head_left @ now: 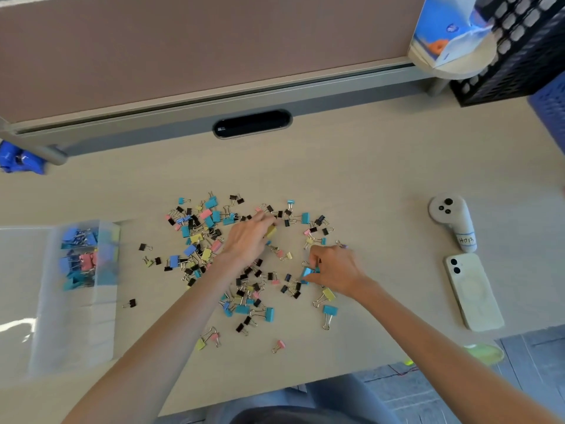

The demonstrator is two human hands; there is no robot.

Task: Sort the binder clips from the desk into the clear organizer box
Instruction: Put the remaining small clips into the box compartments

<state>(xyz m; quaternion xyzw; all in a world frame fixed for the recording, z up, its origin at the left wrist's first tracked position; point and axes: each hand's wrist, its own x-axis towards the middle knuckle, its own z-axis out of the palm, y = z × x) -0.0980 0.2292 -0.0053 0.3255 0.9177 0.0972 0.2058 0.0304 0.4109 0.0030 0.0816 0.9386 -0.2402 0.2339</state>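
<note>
Binder clips (244,258) lie mid-desk (382,166); organizer box (76,301) left, phone (474,292) right.

Matt pale wood-look desk (367,179), clear plastic organizer box (76,332), metal binder clips (269,314).

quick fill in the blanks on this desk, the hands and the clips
The left hand pinches a ____ binder clip. The right hand pinches a ____ clip. The clear organizer box sits to the ____ of the clip pile. The phone lies with its screen facing ____.
Missing: yellow; blue; left; down.
</note>
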